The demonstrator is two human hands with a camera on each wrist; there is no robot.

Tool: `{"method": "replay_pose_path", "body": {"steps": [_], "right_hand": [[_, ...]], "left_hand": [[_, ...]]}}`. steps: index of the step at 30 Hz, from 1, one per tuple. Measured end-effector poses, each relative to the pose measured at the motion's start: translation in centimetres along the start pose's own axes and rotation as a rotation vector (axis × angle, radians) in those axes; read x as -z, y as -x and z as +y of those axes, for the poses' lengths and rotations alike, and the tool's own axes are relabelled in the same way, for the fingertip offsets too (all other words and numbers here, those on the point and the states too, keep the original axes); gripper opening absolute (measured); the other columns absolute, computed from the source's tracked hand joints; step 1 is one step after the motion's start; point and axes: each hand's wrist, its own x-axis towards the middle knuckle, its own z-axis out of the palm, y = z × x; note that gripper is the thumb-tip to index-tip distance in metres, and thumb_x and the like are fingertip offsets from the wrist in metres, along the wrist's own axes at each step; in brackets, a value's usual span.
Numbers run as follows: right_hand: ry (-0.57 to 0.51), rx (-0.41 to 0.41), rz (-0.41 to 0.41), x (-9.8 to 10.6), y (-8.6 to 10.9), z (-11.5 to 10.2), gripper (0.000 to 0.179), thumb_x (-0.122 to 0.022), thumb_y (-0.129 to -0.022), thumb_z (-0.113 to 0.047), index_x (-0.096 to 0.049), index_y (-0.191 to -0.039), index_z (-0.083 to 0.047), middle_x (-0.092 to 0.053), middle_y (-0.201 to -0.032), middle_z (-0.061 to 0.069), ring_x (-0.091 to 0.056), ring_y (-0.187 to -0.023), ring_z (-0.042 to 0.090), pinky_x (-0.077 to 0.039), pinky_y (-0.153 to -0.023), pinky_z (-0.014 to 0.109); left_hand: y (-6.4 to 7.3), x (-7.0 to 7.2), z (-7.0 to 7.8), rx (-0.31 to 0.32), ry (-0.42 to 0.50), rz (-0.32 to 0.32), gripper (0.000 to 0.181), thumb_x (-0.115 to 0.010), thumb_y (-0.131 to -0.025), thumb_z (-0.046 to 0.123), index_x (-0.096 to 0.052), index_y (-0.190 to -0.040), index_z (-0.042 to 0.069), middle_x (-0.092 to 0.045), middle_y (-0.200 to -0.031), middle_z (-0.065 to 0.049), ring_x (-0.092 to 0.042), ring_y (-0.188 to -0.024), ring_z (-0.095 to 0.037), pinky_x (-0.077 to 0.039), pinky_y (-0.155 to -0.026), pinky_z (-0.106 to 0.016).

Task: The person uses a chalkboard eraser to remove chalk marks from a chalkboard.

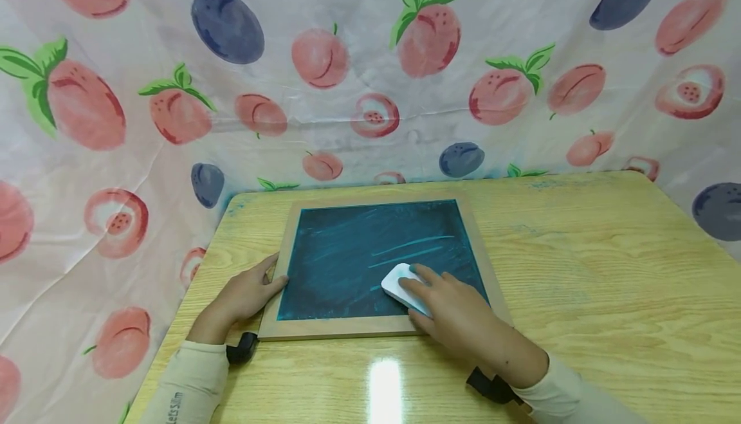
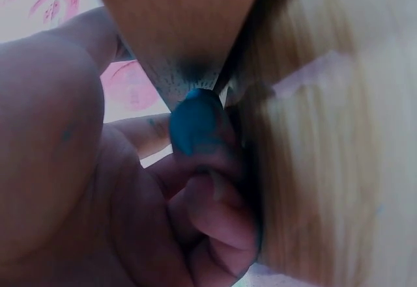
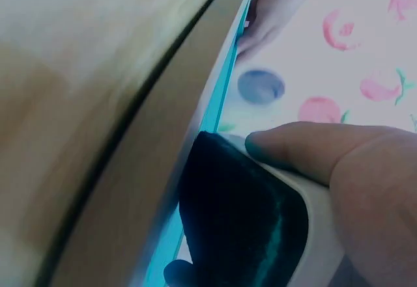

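White rounded eraser (image 1: 395,287), dark underside (image 3: 247,209), right hand (image 1: 457,311), fingers gripping it, chalk-smeared wood-framed board (image 1: 347,250), left hand (image 1: 246,293) gripping its edge (image 1: 288,244)

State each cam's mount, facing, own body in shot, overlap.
Head: on the head, facing forward and down at the chalkboard; left hand, right hand, sleeves show.
Left wrist: mounted there, facing the wooden frame; left hand shows.
Right wrist: mounted there, facing the eraser; part of right hand shows, left hand beyond.
Head and right wrist share both hands and eraser.
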Motion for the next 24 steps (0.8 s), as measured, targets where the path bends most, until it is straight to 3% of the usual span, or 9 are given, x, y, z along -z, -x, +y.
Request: {"method": "replay_pose_path", "body": {"steps": [10,14,19,24], "right_hand": [[0.059,-0.094,0.078,1.5,-0.2,4.3,0.047,-0.073,-0.091,-0.025,-0.062,-0.135,-0.012,-0.055,-0.14,0.026,-0.065,-0.107,0.049,-0.057,-0.076,0.058],[0.065,-0.142,0.091,1.9,-0.2,5.6,0.046,-0.073,-0.091,-0.025,-0.063,-0.134,-0.01,-0.057,-0.137,0.026,-0.067,-0.104,0.045,-0.057,-0.074,0.055],[0.068,-0.168,0.089,2.1,-0.3,6.2,0.045,-0.073,-0.092,-0.025,-0.063,-0.134,-0.011,-0.057,-0.135,0.025,-0.067,-0.1,0.043,-0.057,-0.069,0.053],[0.07,-0.166,0.092,1.9,-0.3,6.3,0.046,-0.073,-0.092,-0.027,-0.063,-0.134,-0.011,-0.057,-0.136,0.026,-0.067,-0.102,0.044,-0.057,-0.073,0.054]], "left_hand": [[0.0,0.0,0.0,-0.003,0.014,-0.002,0.073,-0.051,-0.103,0.047,-0.023,-0.16,0.012,-0.064,-0.079,-0.003,-0.06,-0.06,-0.014,-0.047,-0.063,-0.032],[-0.1,-0.1,0.0,-0.003,0.023,-0.004,0.073,-0.051,-0.103,0.046,-0.024,-0.16,0.012,-0.064,-0.078,-0.003,-0.059,-0.059,-0.015,-0.046,-0.06,-0.032],[0.0,-0.1,0.0,-0.001,0.015,0.0,0.073,-0.051,-0.103,0.047,-0.024,-0.16,0.012,-0.063,-0.08,-0.003,-0.059,-0.059,-0.015,-0.046,-0.06,-0.032],[0.1,-0.1,0.1,-0.006,0.014,0.005,0.073,-0.051,-0.103,0.047,-0.025,-0.16,0.01,-0.063,-0.079,-0.003,-0.059,-0.06,-0.014,-0.047,-0.062,-0.032]]}}
